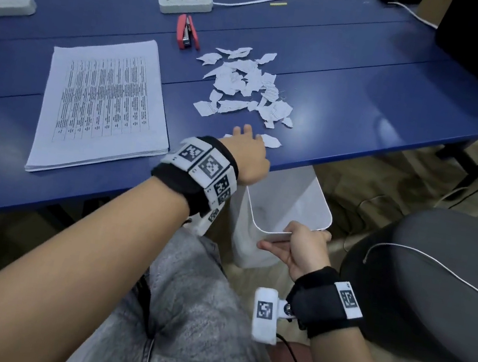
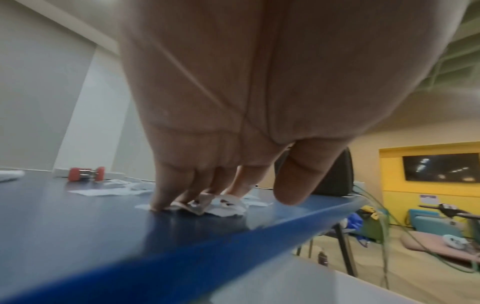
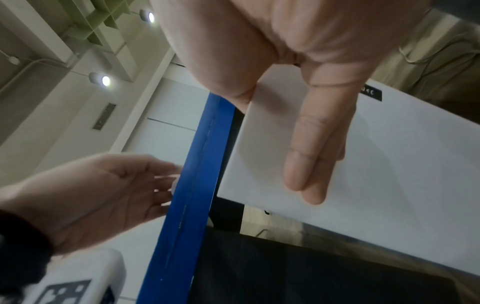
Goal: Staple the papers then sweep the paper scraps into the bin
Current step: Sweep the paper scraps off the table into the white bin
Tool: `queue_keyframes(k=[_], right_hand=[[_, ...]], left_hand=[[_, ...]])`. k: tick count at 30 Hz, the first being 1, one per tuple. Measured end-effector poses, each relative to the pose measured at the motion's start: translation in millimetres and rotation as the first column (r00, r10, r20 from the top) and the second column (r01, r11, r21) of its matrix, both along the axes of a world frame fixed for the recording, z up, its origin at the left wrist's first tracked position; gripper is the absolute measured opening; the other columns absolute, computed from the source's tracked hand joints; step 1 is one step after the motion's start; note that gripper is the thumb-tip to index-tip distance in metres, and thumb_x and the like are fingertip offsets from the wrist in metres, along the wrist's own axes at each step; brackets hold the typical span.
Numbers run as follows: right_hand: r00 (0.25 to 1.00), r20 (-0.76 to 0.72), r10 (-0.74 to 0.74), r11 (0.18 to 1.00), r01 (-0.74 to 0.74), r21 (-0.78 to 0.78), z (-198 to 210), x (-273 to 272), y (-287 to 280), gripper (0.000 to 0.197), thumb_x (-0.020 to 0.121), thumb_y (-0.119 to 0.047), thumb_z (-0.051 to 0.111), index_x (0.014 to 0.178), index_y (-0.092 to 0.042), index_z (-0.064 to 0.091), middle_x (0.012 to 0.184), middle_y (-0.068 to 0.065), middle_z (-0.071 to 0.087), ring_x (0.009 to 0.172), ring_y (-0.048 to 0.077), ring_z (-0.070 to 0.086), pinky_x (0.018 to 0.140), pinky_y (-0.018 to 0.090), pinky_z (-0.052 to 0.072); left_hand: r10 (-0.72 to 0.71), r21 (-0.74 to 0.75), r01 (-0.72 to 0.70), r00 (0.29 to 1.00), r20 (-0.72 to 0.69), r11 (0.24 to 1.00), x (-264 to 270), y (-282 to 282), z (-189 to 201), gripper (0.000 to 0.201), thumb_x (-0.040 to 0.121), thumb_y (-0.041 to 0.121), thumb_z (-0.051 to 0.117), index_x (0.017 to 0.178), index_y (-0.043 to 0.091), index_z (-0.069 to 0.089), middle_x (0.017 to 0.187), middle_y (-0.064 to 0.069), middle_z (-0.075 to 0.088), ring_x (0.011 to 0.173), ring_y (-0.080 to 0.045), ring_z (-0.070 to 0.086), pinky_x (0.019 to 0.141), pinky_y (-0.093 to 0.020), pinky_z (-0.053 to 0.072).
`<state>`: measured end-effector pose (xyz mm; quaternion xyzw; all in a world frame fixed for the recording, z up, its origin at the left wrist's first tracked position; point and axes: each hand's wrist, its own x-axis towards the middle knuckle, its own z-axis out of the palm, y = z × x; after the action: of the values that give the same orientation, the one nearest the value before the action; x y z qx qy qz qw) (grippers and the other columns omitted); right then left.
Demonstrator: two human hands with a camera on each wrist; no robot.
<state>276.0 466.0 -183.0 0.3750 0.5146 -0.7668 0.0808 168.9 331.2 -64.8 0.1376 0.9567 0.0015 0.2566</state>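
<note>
Head view down over blue table (image 1: 363, 106) — wrist views close, low, sharing its edge.

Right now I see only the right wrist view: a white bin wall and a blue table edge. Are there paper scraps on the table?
Observer: Yes, a pile of paper scraps lies on the blue table, beyond the left hand.
Operator: Does that hand touch any?
Observer: Its fingertips press a few scraps near the table edge.
Operator: Is the bin under that edge?
Observer: Yes. The right hand grips the near rim of the white bin, whose mouth is just below the edge.
</note>
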Motion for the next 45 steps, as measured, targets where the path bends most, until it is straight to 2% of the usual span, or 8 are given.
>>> queue_keyframes(k=[6, 11, 13, 19, 24, 32, 36, 45], right_hand=[[1.0, -0.025, 0.006, 1.0, -0.006, 0.009, 4.0, 4.2, -2.0, 0.036, 0.097, 0.004, 0.044, 0.12, -0.019, 0.027, 0.126, 0.05, 0.062, 0.066, 0.045, 0.074, 0.045, 0.034, 0.062], [0.999, -0.015, -0.045, 0.999, 0.046, 0.025, 2.5, 8.9, -6.9, 0.046, 0.098, 0.008, 0.052, 0.126, -0.018, 0.027, 0.139, 0.034, 0.053, 0.097, 0.058, 0.074, 0.043, 0.042, 0.063], [0.999, -0.034, -0.039, 0.998, 0.04, 0.04, 0.3, 11.0, -7.8, 0.05, 0.097, 0.009, 0.055, 0.126, -0.019, 0.027, 0.135, 0.034, 0.056, 0.071, 0.043, 0.077, 0.047, 0.045, 0.065], [1.0, -0.005, 0.006, 0.998, -0.006, 0.063, -1.0, 15.5, -6.7, 0.046, 0.099, 0.001, 0.049, 0.134, -0.02, 0.028, 0.135, 0.043, 0.056, 0.096, 0.06, 0.074, 0.047, 0.036, 0.064], [0.999, 0.003, 0.039, 0.998, -0.039, 0.053, -1.9, 10.1, -4.6, 0.053, 0.095, 0.001, 0.049, 0.138, -0.022, 0.028, 0.133, 0.045, 0.059, 0.094, 0.058, 0.075, 0.05, 0.034, 0.064], [1.0, -0.014, 0.015, 1.0, -0.015, 0.006, -4.3, 0.9, 6.4, 0.051, 0.096, 0.003, 0.048, 0.138, -0.018, 0.029, 0.123, 0.046, 0.063, 0.081, 0.056, 0.077, 0.051, 0.035, 0.064], [1.0, 0.007, 0.012, 1.0, -0.012, -0.002, -17.5, -3.5, 12.1, 0.06, 0.09, -0.002, 0.053, 0.145, -0.012, 0.032, 0.119, 0.049, 0.063, 0.082, 0.058, 0.077, 0.054, 0.037, 0.065], [0.998, 0.028, 0.061, 0.997, -0.062, 0.044, -30.5, -14.9, 20.7, 0.057, 0.089, 0.002, 0.048, 0.146, 0.005, 0.041, 0.11, 0.053, 0.065, 0.068, 0.054, 0.078, 0.053, 0.037, 0.065]], left_hand=[[-0.107, 0.067, 0.111, 0.992, -0.063, 0.992, 34.1, 18.9, -7.0, 0.062, 0.098, 0.022, 0.029, 0.152, -0.004, 0.013, 0.162, -0.02, 0.001, 0.149, -0.037, 0.006, 0.121, -0.048, 0.016], [-0.16, 0.103, 0.166, 0.985, -0.057, 0.981, 63.8, 30.4, -8.9, 0.064, 0.1, 0.021, 0.027, 0.154, -0.003, 0.003, 0.163, -0.018, -0.009, 0.152, -0.033, -0.007, 0.124, -0.045, 0.005], [-0.184, 0.112, 0.19, 0.981, -0.058, 0.975, 71.0, 31.9, -8.7, 0.063, 0.1, 0.021, 0.026, 0.154, -0.002, 0.005, 0.163, -0.018, -0.007, 0.152, -0.032, -0.004, 0.125, -0.043, 0.007], [-0.096, 0.189, 0.13, 0.979, -0.18, 0.973, 27.2, 26.3, 17.9, 0.042, 0.096, 0.022, 0.033, 0.126, 0.001, 0.052, 0.143, -0.02, 0.042, 0.135, -0.033, 0.038, 0.108, -0.041, 0.033], [-0.014, 0.169, 0.05, 0.978, -0.21, 0.984, -59.4, 20.4, 36.1, 0.051, 0.089, 0.034, 0.04, 0.13, 0.009, 0.057, 0.138, -0.012, 0.056, 0.128, -0.031, 0.051, 0.104, -0.036, 0.041], [-0.204, -0.04, 0.201, 0.975, -0.088, 0.979, -63.7, 38.7, 5.0, 0.066, 0.1, 0.046, 0.027, 0.153, 0.007, 0.022, 0.161, -0.014, 0.015, 0.148, -0.031, 0.02, 0.118, -0.043, 0.023], [-0.333, -0.025, 0.332, 0.941, -0.065, 0.943, -49.8, 43.0, 7.3, 0.048, 0.105, 0.033, 0.019, 0.144, 0.011, 0.035, 0.153, -0.021, 0.029, 0.144, -0.031, 0.027, 0.114, -0.038, 0.025], [-0.02, -0.127, -0.006, 0.978, -0.205, 0.992, -129.5, -7.3, 12.9, 0.06, 0.101, 0.041, 0.025, 0.146, 0.002, 0.038, 0.156, -0.021, 0.029, 0.143, -0.035, 0.032, 0.117, -0.042, 0.027]])
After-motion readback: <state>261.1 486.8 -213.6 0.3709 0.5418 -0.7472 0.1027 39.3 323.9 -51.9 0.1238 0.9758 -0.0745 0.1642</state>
